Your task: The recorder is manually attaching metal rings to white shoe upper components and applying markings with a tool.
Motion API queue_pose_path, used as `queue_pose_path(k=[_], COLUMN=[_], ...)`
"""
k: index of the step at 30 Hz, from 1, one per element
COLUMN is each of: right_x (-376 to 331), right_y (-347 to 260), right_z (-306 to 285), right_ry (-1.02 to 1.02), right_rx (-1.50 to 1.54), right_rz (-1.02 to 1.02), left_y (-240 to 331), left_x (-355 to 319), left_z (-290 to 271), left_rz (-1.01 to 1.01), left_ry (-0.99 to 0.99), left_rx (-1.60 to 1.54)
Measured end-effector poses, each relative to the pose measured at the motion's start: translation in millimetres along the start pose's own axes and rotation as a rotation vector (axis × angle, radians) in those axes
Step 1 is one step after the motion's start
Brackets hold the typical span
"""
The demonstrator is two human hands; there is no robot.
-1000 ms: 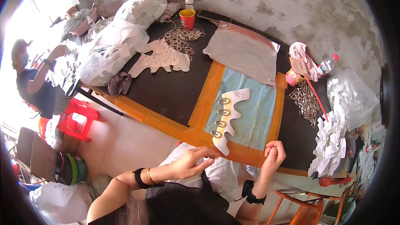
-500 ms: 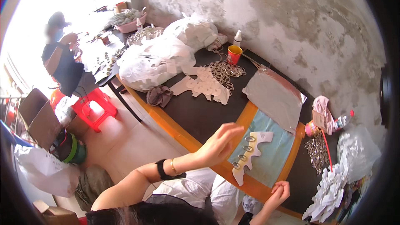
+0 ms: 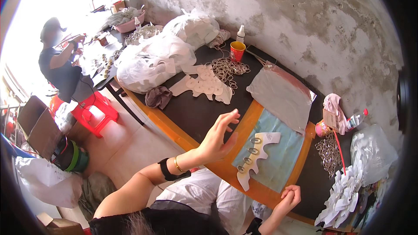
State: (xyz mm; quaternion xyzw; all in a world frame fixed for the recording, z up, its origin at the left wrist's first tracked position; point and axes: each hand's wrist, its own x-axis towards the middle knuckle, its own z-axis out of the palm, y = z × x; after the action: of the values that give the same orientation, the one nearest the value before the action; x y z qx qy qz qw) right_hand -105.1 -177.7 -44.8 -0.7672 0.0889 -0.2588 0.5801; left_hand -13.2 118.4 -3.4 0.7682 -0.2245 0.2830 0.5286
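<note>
A white card [image 3: 261, 153] with scalloped cut-outs lies on the blue sheet [image 3: 278, 165] on the table. Along its yellowish strip sit several oval metal rings [image 3: 253, 151]. My left hand [image 3: 219, 137] hovers just left of the card, fingers spread and nothing in them. Over by the table's front edge, right of the card, my right hand [image 3: 289, 196] has its fingers curled together; whatever might be between them is hidden. Beyond the sheet, a pile of pale scalloped pieces [image 3: 204, 85] lies next to a heap of metal rings [image 3: 228, 69].
A silvery-grey sheet [image 3: 283, 93] covers the table beyond the blue one. White bags [image 3: 152, 63], a red cup [image 3: 237, 52] and a white bottle [image 3: 241, 34] stand farther back. Metal loops [image 3: 328, 154] and stacked white cards [image 3: 344, 198] are at right. A co-worker [image 3: 58, 61] sits far left.
My left hand has lifted slightly, its fingers now more spread. My right hand stays curled near the front edge. The whole view has shifted a little; the card lies as before.
</note>
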Motion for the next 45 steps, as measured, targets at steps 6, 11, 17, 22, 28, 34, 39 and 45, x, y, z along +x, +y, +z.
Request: queue_pose_path(k=[6, 11, 17, 22, 28, 34, 39, 45], right_x=[-3.1, -3.9, -4.1, -3.6, -4.6, -3.1, -2.9, -2.0], right_y=[-4.5, -3.8, -8.7, -3.7, -5.7, -9.0, -8.4, -2.7], right_z=[1.9, 0.3, 3.9, 2.1, 0.4, 5.0, 4.4, 0.3], right_ry=[0.011, -0.003, 0.012, -0.009, 0.036, 0.018, 0.031, 0.009], right_rx=[0.015, -0.024, -0.035, -0.049, -0.029, 0.004, 0.023, 0.004], right_rz=[0.005, -0.012, -0.013, -0.009, -0.017, 0.003, 0.012, -0.002], left_y=[-7.2, -11.7, -10.8, -7.8, -7.0, -7.6, -8.4, -7.9], left_x=[-12.1, -13.8, -11.6, -11.5, -10.2, -11.4, -11.6, -10.5], left_z=[6.8, 5.9, 4.8, 3.8, 5.6, 4.0, 4.6, 7.1], left_rz=[-0.076, -0.15, -0.151, -0.189, -0.18, -0.198, -0.208, -0.225], left_ry=[-0.024, 0.051, 0.048, 0.046, 0.037, 0.031, 0.028, 0.031], left_rx=[0.138, 0.089, 0.088, 0.09, 0.067, 0.055, 0.067, 0.051])
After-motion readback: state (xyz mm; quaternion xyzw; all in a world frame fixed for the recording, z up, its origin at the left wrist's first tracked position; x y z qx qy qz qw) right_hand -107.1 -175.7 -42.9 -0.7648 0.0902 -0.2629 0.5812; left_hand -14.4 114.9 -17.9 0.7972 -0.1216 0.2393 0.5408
